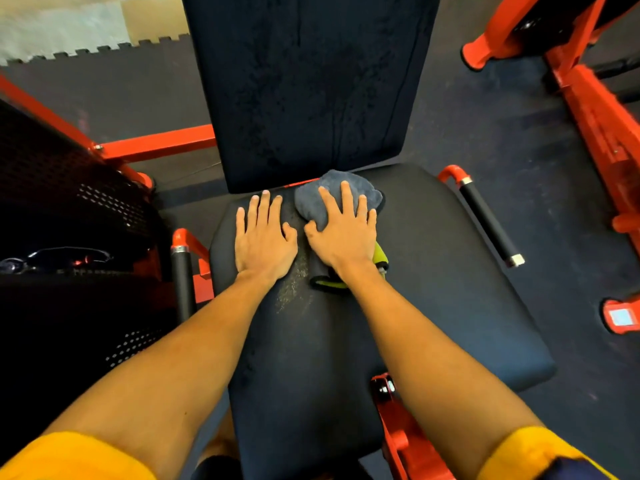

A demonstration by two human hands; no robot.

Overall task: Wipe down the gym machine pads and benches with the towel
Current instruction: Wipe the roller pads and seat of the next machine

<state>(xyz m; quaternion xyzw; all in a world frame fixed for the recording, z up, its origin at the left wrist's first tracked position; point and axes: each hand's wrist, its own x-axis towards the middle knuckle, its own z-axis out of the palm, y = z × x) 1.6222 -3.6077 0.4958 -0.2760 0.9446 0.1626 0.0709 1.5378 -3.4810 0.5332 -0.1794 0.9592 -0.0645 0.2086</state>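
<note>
We're pressing our right hand [341, 233], fingers spread flat, onto the grey towel [337, 188] at the back of the seat pad [433, 271], right by the back pad [304, 81]. Our left hand [265, 240] is lying flat on the seat just beside it, gripping nothing.

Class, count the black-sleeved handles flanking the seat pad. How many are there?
2. The left handle sits beside the seat pad; the right handle sits opposite. Others may lie outside view.

both hands [265, 237] [343, 233] flat, fingers spread
</note>
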